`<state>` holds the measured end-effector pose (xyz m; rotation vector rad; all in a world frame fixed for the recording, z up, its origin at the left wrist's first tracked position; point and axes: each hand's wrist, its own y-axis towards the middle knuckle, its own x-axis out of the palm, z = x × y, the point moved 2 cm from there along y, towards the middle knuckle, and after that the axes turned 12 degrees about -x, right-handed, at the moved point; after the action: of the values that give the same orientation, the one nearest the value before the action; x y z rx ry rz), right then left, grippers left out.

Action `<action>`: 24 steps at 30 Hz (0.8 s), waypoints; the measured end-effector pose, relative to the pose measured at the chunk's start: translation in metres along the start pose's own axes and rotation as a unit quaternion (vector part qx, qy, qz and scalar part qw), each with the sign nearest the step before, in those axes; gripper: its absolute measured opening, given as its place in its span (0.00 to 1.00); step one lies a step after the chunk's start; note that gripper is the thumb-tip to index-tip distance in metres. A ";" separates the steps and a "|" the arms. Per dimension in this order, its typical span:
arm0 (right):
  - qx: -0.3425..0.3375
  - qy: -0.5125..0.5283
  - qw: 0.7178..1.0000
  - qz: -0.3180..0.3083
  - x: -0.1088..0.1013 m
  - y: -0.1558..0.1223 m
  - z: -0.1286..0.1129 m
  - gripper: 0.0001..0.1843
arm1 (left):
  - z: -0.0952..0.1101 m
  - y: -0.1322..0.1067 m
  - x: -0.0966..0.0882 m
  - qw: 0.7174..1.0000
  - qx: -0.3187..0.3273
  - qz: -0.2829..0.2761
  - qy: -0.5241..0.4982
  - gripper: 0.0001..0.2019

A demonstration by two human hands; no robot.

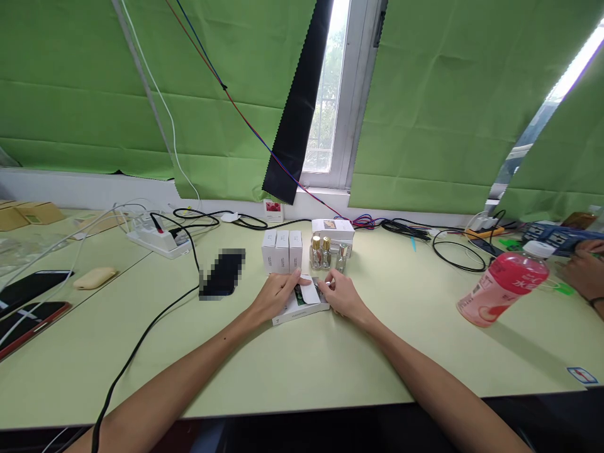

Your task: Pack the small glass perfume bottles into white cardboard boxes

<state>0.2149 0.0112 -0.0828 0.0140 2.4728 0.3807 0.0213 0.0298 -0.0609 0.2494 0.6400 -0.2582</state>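
Observation:
A flat white cardboard box (300, 311) with a green printed patch lies on the table, a white flap (309, 291) raised on its top. My left hand (275, 296) is closed on its left side, thumb pressed on top by the flap. At the right end, the fingers of my right hand (343, 293) are pinched together against the box; what is between them is mostly hidden. Just behind my hands stand small glass bottles with gold caps (321, 251) and a clear glass bottle (341, 257). Three small white boxes (282, 253) stand upright behind my left hand.
A larger white box (333, 230) sits behind the bottles. To the left are a pixelated dark phone (221, 275), a black cable (155, 327) and a power strip (159, 240). A pink drink bottle (504, 286) stands right, near another person's hand (585, 270).

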 end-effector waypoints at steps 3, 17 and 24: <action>-0.013 -0.022 1.000 0.000 0.001 0.001 0.002 0.14 | 0.001 0.000 0.001 1.000 0.004 -0.006 -0.005 0.33; -0.042 -0.054 0.998 0.000 0.003 0.002 0.006 0.14 | 0.004 -0.001 0.003 1.000 0.003 -0.005 -0.008 0.32; -0.039 -0.050 0.998 0.000 0.004 0.002 0.006 0.15 | 0.001 -0.001 0.005 1.000 -0.001 0.000 -0.014 0.31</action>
<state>0.2152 0.0155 -0.0889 0.0016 2.3580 0.4646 0.0253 0.0281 -0.0630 0.2430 0.6120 -0.2599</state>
